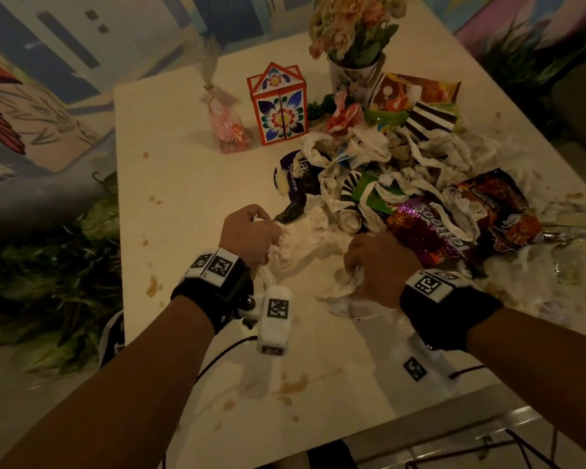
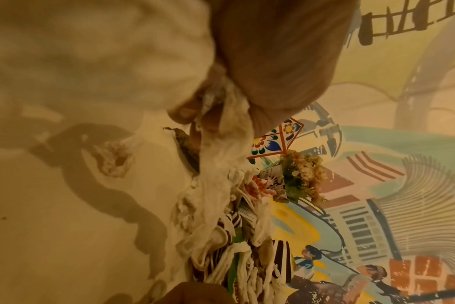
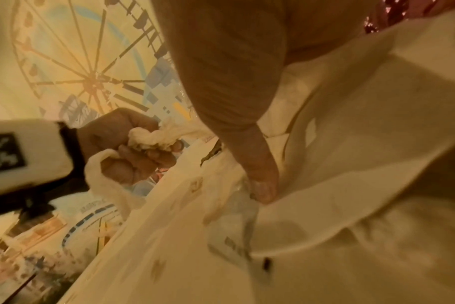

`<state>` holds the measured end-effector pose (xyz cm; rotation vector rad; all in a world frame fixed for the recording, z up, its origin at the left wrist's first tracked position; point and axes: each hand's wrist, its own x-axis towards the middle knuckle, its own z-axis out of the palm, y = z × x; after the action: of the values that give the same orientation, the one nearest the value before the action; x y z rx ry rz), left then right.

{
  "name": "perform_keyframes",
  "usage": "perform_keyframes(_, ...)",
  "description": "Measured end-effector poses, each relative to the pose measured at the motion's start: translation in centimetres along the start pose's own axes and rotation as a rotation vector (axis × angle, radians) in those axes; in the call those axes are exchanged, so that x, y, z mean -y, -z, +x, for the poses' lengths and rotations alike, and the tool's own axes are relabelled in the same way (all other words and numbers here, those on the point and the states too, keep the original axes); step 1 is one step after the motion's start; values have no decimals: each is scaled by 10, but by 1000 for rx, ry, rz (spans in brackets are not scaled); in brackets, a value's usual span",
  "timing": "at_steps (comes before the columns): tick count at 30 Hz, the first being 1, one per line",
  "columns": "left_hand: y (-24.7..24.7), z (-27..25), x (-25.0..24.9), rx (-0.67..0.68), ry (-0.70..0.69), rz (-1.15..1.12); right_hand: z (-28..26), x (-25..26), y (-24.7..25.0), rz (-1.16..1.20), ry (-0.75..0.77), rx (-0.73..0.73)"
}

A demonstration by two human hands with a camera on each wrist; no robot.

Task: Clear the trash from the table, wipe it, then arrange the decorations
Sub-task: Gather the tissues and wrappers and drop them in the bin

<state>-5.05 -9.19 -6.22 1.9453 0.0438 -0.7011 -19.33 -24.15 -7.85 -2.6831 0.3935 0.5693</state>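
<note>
Two hands (image 1: 251, 233) (image 1: 379, 262) grip white tissue (image 1: 305, 245) — maybe a bag.

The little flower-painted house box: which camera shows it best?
The head view. There the flower-painted house box stands upright and whole on the table, roof to base, beside the trash pile. The left wrist view catches only a tilted corner of it behind the left hand. The right wrist view doesn't show it.

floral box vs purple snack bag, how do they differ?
The floral box stands upright and intact; the purple snack bag lies flat and crumpled. The box stands clear of the trash pile; the bag lies in it, with tissue strips across it. Both are on the table.
</note>
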Motion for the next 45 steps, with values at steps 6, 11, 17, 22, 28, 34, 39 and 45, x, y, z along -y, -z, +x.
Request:
perform_keyframes(6,6,-13,-5,4,-8,-22,2,-9,30,205,-92,-63)
perform_keyframes(11,20,-17,-9,18,-25,-90,-5,-22,74,307,-117,-314)
perform_keyframes(17,29,-19,-14,31,-23,-201,0,-22,102,439,-127,-487)
perform_keyframes(22,58,-14,-17,64,-63,-334,8,-7,107,418,-98,-479)
perform_keyframes(28,131,-7,1,67,-101,-448,23,54,106,399,2,-433)
perform_keyframes(34,230,2,50,-103,-86,-367,43,160,86,445,144,-357)
perform_keyframes(39,319,23,111,-234,1,-136,68,267,51,488,259,-278)
perform_keyframes(45,400,53,193,-341,118,12,103,379,-6,624,275,-124)
